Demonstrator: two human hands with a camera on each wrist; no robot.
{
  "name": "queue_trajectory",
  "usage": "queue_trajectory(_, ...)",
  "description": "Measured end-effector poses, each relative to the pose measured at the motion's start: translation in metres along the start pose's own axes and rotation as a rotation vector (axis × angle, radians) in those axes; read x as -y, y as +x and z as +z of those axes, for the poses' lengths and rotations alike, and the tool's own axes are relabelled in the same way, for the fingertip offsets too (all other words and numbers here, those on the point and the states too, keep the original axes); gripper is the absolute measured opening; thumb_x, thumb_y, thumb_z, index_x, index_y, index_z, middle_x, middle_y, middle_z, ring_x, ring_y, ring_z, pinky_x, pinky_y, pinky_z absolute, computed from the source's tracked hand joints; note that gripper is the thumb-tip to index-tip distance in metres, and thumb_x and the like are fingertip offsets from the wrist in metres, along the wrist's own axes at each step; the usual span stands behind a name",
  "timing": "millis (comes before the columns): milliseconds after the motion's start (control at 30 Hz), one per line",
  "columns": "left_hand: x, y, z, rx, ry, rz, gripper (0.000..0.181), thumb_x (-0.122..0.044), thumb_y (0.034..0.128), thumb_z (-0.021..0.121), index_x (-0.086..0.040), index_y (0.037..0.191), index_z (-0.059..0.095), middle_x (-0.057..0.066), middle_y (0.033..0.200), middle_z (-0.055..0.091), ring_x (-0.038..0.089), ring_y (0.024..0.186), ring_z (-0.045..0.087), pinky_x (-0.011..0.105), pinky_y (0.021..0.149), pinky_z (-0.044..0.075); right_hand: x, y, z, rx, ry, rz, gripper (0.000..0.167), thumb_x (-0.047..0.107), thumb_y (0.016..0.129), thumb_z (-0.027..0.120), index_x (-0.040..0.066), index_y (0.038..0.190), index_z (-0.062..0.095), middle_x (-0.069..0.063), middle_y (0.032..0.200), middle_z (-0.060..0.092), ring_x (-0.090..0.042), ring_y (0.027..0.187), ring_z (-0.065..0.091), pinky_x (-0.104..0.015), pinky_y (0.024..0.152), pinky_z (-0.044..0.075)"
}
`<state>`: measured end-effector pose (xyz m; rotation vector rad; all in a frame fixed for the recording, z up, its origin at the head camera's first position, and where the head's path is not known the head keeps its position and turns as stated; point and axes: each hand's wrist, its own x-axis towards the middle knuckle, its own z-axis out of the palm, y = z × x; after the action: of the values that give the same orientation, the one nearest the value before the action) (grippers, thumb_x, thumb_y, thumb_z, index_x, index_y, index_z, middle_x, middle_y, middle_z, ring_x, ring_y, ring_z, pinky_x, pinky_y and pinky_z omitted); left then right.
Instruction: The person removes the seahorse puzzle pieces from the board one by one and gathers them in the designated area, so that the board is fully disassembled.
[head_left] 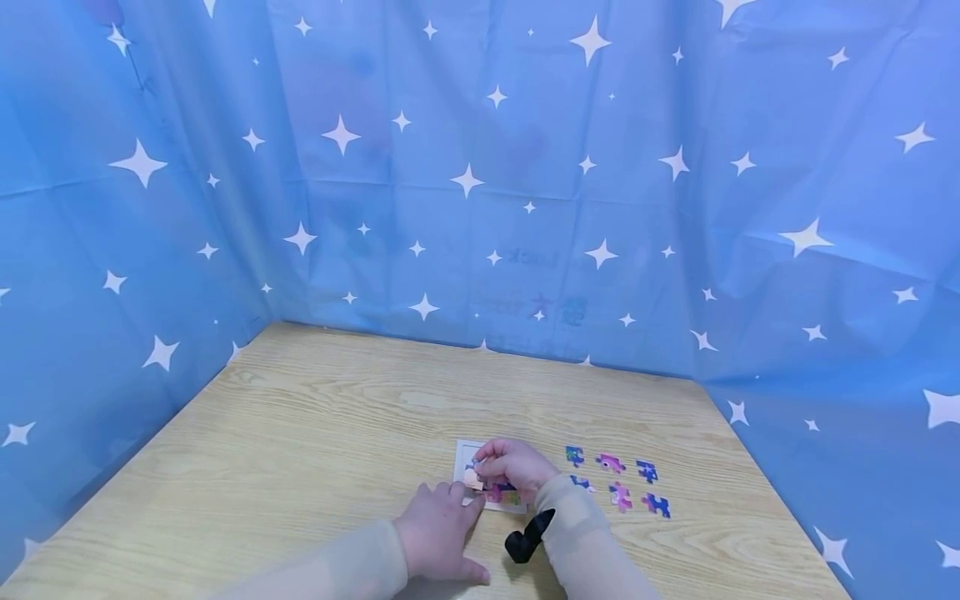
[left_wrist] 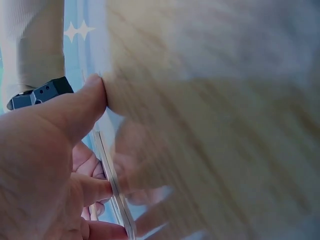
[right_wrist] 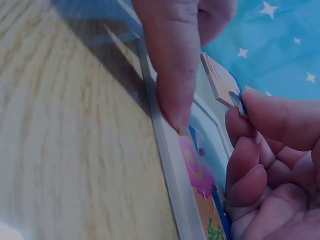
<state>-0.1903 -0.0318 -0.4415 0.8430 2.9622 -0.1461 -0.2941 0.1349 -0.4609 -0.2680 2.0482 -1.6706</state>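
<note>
A white-bordered puzzle tray (head_left: 463, 454) lies on the wooden table, with pink, orange and green pieces (right_wrist: 196, 165) fitted along its near side. Above the tray, my right hand (head_left: 522, 468) pinches a jigsaw puzzle piece (right_wrist: 218, 81) between thumb and index finger. That piece is tilted, pale orange with a blue edge, and clear of the tray in the right wrist view. My left hand (head_left: 441, 532) rests at the tray's near left corner, one fingertip pressing the fitted pieces by the border. Its thumb is spread out on the table. My right hand hides part of the tray.
Several loose puzzle pieces (head_left: 621, 497) lie in two rows to the right of the tray. A black wrist strap (head_left: 529, 537) hangs from the right sleeve. Blue star-printed curtains (head_left: 465, 233) stand along the back and sides of the table (head_left: 300, 433).
</note>
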Motion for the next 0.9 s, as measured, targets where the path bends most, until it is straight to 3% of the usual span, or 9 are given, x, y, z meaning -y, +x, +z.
queue_trajectory(133, -0.001, 0.001, 0.001, 0.008, 0.003, -0.001, 0.097, -0.087, 0.0704, 0.047, -0.024, 0.144, 0.046, 0.008, 0.128, 0.054, 0.024, 0.108, 0.055, 0.049, 0.088, 0.048, 0.001, -0.001, -0.005, 0.008, 0.028, -0.005, 0.012, 0.006, 0.086, 0.067, 0.002, 0.097, 0.063, 0.0, 0.076, 0.057, -0.014, 0.061, 0.043, -0.025, 0.059, 0.046)
queue_trajectory(367, -0.003, 0.003, 0.001, 0.001, 0.01, -0.008, 0.097, -0.087, 0.0687, 0.049, -0.025, 0.143, 0.048, 0.005, 0.11, 0.055, 0.018, 0.091, 0.054, 0.038, 0.074, 0.049, 0.002, -0.009, -0.026, -0.032, -0.023, -0.041, 0.02, 0.012, 0.087, 0.068, 0.0, 0.103, 0.064, 0.0, 0.081, 0.059, -0.016, 0.069, 0.046, -0.025, 0.062, 0.036)
queue_trajectory(733, -0.004, 0.0, 0.001, -0.003, 0.036, -0.02, 0.096, -0.087, 0.0686, 0.048, -0.026, 0.143, 0.047, 0.003, 0.103, 0.053, 0.016, 0.086, 0.051, 0.034, 0.07, 0.047, -0.001, -0.051, -0.073, -0.118, -0.178, -0.02, 0.022, 0.014, 0.087, 0.07, -0.001, 0.101, 0.06, 0.0, 0.082, 0.057, -0.015, 0.07, 0.045, -0.025, 0.061, 0.037)
queue_trajectory(900, -0.003, -0.001, 0.001, -0.002, 0.064, -0.019, 0.097, -0.088, 0.0688, 0.046, -0.027, 0.144, 0.046, 0.003, 0.101, 0.053, 0.014, 0.083, 0.05, 0.033, 0.067, 0.047, -0.01, -0.068, -0.092, -0.14, -0.258, 0.01, 0.022, 0.016, 0.086, 0.072, 0.0, 0.098, 0.062, -0.003, 0.087, 0.06, -0.018, 0.079, 0.051, -0.031, 0.07, 0.042)
